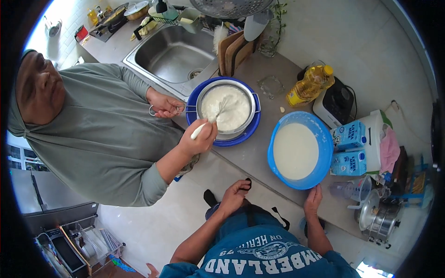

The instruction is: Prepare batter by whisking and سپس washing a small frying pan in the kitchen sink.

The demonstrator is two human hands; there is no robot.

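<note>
My right hand (314,201) holds the near edge of a light blue plastic basin (325,153) filled with pale, smooth batter (295,151). Over the floor, in front of the counter's edge, my left hand (235,197) pinches a small black object (249,184) that I cannot name. At the left a co-worker grips the handle of a metal strainer (255,99) with one hand (165,104) and a whisk (218,112) with the other hand (200,137). The strainer holds thick, lumpy pale batter (231,100) and rests over a dark blue basin (256,130).
Behind the basins stand a cooking oil bottle (311,85), a blender base (335,100) and wooden cutting boards (236,52) beside a steel sink (170,55). Milk cartons (348,163), a measuring jug (361,187) and stacked metal pots (380,215) are at the right.
</note>
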